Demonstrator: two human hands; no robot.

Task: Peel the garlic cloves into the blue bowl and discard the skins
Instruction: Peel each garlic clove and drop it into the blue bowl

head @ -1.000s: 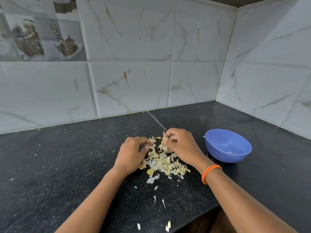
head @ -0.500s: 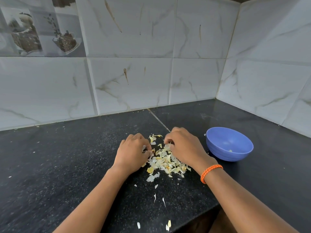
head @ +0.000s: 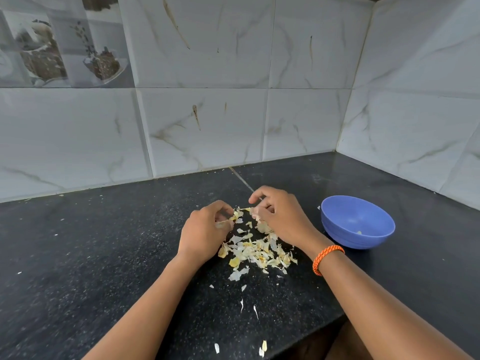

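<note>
Head view: both hands work over a pile of garlic skins (head: 255, 252) on the black counter (head: 104, 255). The left hand (head: 205, 231) pinches a skin scrap; the right hand (head: 281, 216) curls round a garlic clove (head: 255, 213) (partly hidden). The blue bowl (head: 337, 222) sits just right.

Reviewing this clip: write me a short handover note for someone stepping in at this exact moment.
Left hand: fingers curled, pinching a scrap of skin at the pile's edge.
Right hand: grip closed on a garlic piece above the skins.
Bowl: on the counter to the right of the hands, with one small pale bit visible inside.
Done: plenty peeled, judging by the pile.
Left: finish the held piece, drop the clove in the bowl, discard the skins, including strays near the counter's front edge.
</note>
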